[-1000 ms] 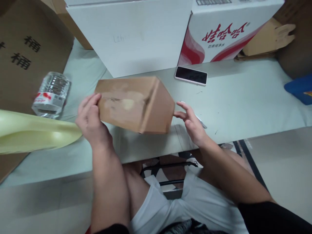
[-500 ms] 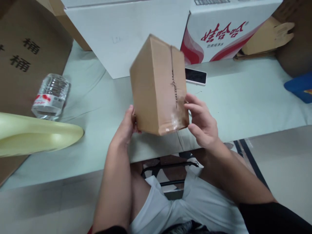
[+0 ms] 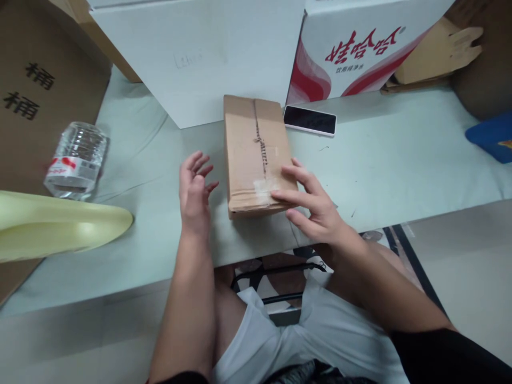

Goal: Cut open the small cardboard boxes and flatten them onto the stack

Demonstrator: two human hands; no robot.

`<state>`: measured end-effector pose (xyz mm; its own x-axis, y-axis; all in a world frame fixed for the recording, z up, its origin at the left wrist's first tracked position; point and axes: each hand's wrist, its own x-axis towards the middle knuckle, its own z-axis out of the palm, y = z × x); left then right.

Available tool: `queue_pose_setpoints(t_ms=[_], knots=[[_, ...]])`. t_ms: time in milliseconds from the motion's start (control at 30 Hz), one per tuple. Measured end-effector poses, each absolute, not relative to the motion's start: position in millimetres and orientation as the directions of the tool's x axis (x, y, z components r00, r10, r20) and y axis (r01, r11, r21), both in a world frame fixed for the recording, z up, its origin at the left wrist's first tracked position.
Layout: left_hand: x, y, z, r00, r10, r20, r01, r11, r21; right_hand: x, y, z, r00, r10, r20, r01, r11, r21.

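Note:
A brown cardboard box rests on the pale green tabletop, its taped face up. A torn line runs down that face, and clear tape crosses the near edge. My right hand lies over the box's near right corner with fingers spread, fingertips touching the top. To the left of the box, my left hand is off the cardboard, its fingers apart and slightly curled with nothing in them.
Behind the box stand a white carton and a red-and-white printed carton. A phone lies by the box's far right corner. At left are a water bottle and a pale yellow curved object. A blue object sits far right.
The cardboard box has come down from a tilted hold to lie flat on the table. My left hand has let go and moved left; my right hand has shifted onto its top.

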<state>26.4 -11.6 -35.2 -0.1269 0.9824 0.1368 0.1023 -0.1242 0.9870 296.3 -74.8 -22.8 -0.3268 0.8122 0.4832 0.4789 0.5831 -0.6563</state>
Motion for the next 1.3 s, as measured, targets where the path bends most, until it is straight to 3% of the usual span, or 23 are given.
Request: queue_pose_setpoints(t_ms=[133, 233, 300, 400, 500, 567, 633, 700, 800, 867, 900, 967, 1033, 1200, 1300], knots=[[26.6, -13.9, -35.5, 0.073, 0.916, 0.395, 0.06, -0.4, 0.915, 286.4, -75.7, -24.0, -0.449, 0.756, 0.477, 0.443, 0.652, -0.615], [26.7, -11.4, -40.1, 0.135, 0.891, 0.434, 0.149, -0.451, 0.88, 281.8, -77.4, -21.0, -0.442, 0.756, 0.483, 0.448, 0.653, -0.611], [26.1, -9.3, -44.0, 0.132, 0.898, 0.421, 0.147, -0.437, 0.887, 284.4, -76.2, -19.5, -0.345, 0.781, 0.521, 0.464, 0.625, -0.628], [26.2, -8.6, -46.8, 0.113, 0.907, 0.405, 0.132, -0.417, 0.899, 298.4, -68.0, -23.9, -0.03, 0.87, 0.491, 0.615, 0.403, -0.677], [27.5, -9.4, -46.5, 0.105, 0.908, 0.407, 0.154, -0.419, 0.895, 318.5, -55.7, -36.9, 0.211, 0.938, 0.275, 0.794, 0.0, -0.608], [27.7, -9.2, -46.0, 0.102, 0.905, 0.413, 0.152, -0.424, 0.893, 329.5, -49.1, -46.2, 0.248, 0.963, 0.101, 0.858, -0.17, -0.485], [27.2, -8.4, -46.0, 0.102, 0.902, 0.419, 0.154, -0.43, 0.889, 335.4, -45.1, -52.0, 0.248, 0.969, -0.014, 0.89, -0.234, -0.392], [27.7, -8.3, -46.7, 0.098, 0.901, 0.422, 0.16, -0.432, 0.887, 336.6, -42.5, -52.6, 0.258, 0.965, -0.038, 0.884, -0.252, -0.394], [34.2, -11.8, -49.3, 0.068, 0.896, 0.438, 0.173, -0.443, 0.879, 333.6, -39.6, -43.5, 0.301, 0.948, 0.103, 0.738, -0.163, -0.655], [43.3, -17.2, -51.5, 0.025, 0.884, 0.467, 0.155, -0.465, 0.872, 330.6, -39.0, -32.4, 0.351, 0.893, 0.282, 0.519, 0.065, -0.853], [48.7, -20.4, -52.4, 0.002, 0.878, 0.479, 0.142, -0.475, 0.869, 328.9, -39.9, -26.0, 0.382, 0.847, 0.369, 0.396, 0.21, -0.894], [59.3, -26.9, -53.1, -0.037, 0.871, 0.491, 0.134, -0.482, 0.866, 324.4, -45.1, -12.6, 0.421, 0.768, 0.483, 0.222, 0.429, -0.876], [67.8, -32.2, -52.5, -0.048, 0.873, 0.485, 0.172, -0.471, 0.865, 317.4, -55.7, 0.4, 0.418, 0.73, 0.54, 0.203, 0.505, -0.839], [76.8, -37.1, -51.1, -0.061, 0.867, 0.495, 0.225, -0.471, 0.853, 291.7, -93.8, 26.9, 0.266, 0.706, 0.657, 0.523, 0.467, -0.713], [77.2, -36.6, -53.7, -0.066, 0.856, 0.513, 0.182, -0.495, 0.849, 278.9, -110.2, 36.6, 0.089, 0.757, 0.648, 0.6, 0.478, -0.641]])
